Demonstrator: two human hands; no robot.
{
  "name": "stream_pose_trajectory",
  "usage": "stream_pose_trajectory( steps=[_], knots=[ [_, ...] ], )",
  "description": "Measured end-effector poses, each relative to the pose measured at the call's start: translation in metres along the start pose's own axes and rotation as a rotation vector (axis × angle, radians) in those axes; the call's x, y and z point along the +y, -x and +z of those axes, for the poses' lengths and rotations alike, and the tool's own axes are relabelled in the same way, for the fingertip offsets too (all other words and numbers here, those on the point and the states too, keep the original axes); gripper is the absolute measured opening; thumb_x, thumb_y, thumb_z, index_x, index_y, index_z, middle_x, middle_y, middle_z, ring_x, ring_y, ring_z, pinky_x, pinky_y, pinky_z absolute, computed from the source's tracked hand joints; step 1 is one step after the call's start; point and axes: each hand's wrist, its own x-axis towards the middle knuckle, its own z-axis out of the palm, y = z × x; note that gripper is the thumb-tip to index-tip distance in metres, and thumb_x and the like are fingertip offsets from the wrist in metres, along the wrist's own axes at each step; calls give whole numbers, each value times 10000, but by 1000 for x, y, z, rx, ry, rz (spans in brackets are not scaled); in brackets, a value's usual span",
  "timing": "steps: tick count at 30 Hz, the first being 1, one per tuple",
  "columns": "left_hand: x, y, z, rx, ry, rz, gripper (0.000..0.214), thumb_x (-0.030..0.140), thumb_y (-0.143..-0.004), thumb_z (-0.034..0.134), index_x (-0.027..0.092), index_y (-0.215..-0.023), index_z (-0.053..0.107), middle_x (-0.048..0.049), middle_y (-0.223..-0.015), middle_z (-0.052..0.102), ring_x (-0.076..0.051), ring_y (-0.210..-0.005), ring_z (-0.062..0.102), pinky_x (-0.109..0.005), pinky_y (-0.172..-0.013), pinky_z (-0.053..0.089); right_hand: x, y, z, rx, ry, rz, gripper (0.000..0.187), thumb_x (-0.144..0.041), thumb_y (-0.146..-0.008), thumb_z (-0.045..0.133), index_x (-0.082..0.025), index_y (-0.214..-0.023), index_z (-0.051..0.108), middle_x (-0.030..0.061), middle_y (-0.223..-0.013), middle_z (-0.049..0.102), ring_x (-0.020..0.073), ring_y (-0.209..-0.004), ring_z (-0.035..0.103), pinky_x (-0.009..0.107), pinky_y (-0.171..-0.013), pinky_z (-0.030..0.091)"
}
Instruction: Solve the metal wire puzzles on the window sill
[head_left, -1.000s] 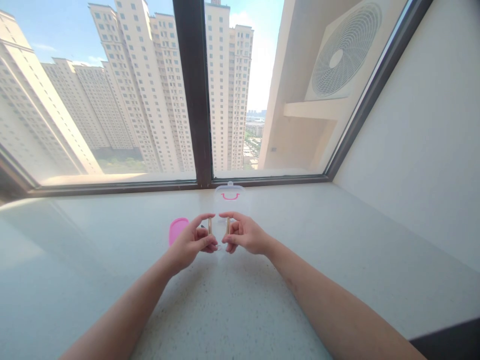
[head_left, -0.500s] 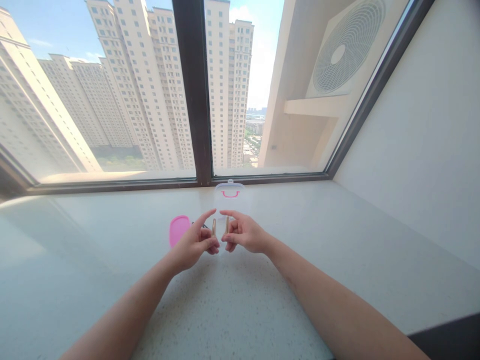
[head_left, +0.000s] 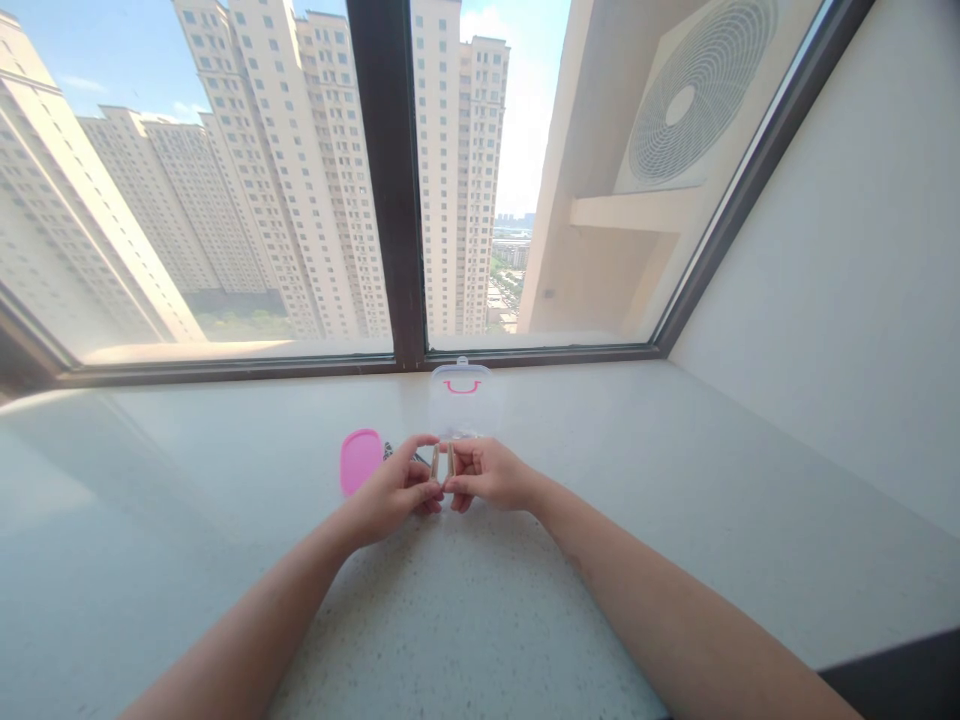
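My left hand (head_left: 397, 492) pinches a slim tan strip (head_left: 435, 464) between index finger and thumb, holding it upright. My right hand (head_left: 491, 474) grips a second slim tan strip (head_left: 451, 461) the same way. The two strips stand side by side with a narrow gap, and the fingertips of both hands are close together. What the strips belong to is too small to tell. Just left of my left hand lies a pink oval lid or tray (head_left: 361, 462). Some small dark pieces (head_left: 388, 450) show beside it, partly hidden by my left hand.
Behind my hands a clear plastic lid (head_left: 461, 402) with a pink handle stands by the window frame (head_left: 409, 340). The pale speckled counter (head_left: 465, 620) stretches to both sides, bounded by a white wall (head_left: 847, 300) on the right.
Both index fingers were stretched out above the strips and are now bent down onto their upper ends. The two strips have come closer together.
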Motion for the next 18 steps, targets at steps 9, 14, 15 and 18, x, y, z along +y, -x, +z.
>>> stream_pose_trajectory(
  steps=[9, 14, 15, 18],
  knots=[
    [-8, -1, -1, -4, -34, 16, 435, 349, -796, 588, 216, -1150, 374, 14, -702, 585, -164, -656, 629, -310, -627, 501, 12, -3, -4, -2, -4, 14, 372, -385, -702, 702, -129, -939, 572, 15, -701, 579, 159, -587, 619, 285, -551, 519],
    [-12, -5, -3, -4, 18, 22, 387, 377, -773, 614, 200, -1053, 415, 5, -705, 598, -161, -642, 629, -302, -613, 501, 15, -5, -6, 26, -11, 49, 427, -402, -694, 705, -129, -992, 567, 50, -769, 619, 166, -599, 624, 286, -547, 514],
    [-12, -6, -4, -9, 22, 18, 371, 383, -766, 622, 193, -1021, 431, 0, -706, 602, -159, -638, 627, -297, -608, 498, 16, -5, -6, 33, -16, 59, 434, -406, -689, 707, -133, -993, 563, 53, -774, 625, 166, -597, 626, 283, -541, 514],
    [-13, -7, -9, -30, 29, -1, 334, 403, -747, 639, 171, -925, 477, -24, -734, 616, -155, -648, 621, -282, -599, 484, 18, -7, -6, 45, -23, 85, 415, -410, -670, 719, -135, -932, 550, 50, -745, 633, 164, -573, 628, 273, -513, 513]
  ],
)
